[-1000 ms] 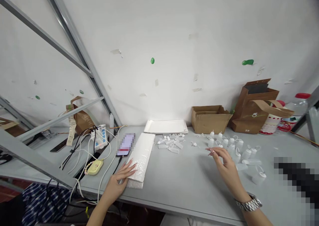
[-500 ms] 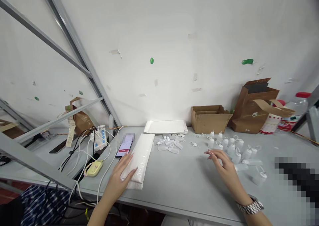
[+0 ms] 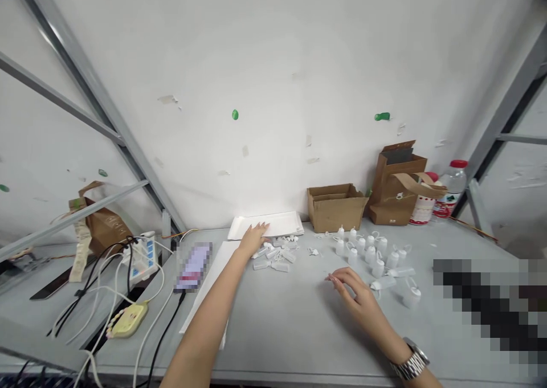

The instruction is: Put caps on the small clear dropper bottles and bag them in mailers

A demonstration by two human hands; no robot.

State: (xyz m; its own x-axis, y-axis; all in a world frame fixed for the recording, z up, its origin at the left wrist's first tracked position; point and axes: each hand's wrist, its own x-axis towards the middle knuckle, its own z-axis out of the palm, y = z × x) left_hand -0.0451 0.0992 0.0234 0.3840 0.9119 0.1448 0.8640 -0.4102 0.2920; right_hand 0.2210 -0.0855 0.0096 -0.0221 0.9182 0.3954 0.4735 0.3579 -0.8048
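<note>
My left hand (image 3: 253, 239) reaches far over the table, fingers stretched and spread on the near edge of a flat white stack (image 3: 277, 224) against the wall. Its forearm passes above a long white flat packet (image 3: 209, 288), hiding part of it. Just right of that hand lies a loose pile of small translucent plastic bottles (image 3: 277, 257) with white caps beside them. My right hand (image 3: 352, 291) hovers over the table with loosely bent fingers and nothing visible in them. Nearest to it, a group of small capped squeeze bottles (image 3: 370, 254) stands, with a few lying on their sides.
An open cardboard box (image 3: 335, 211), a brown paper bag (image 3: 395, 194) and a red-capped plastic bottle (image 3: 453, 183) stand along the wall. At left are a phone (image 3: 194, 267), a power strip (image 3: 143, 257), tangled cables and a yellow case (image 3: 129, 319). A metal frame (image 3: 149, 191) rises there.
My left hand has left the long white packet and moved forward to the white stack at the back. My right hand keeps nearly the same pose. The view has turned right.
</note>
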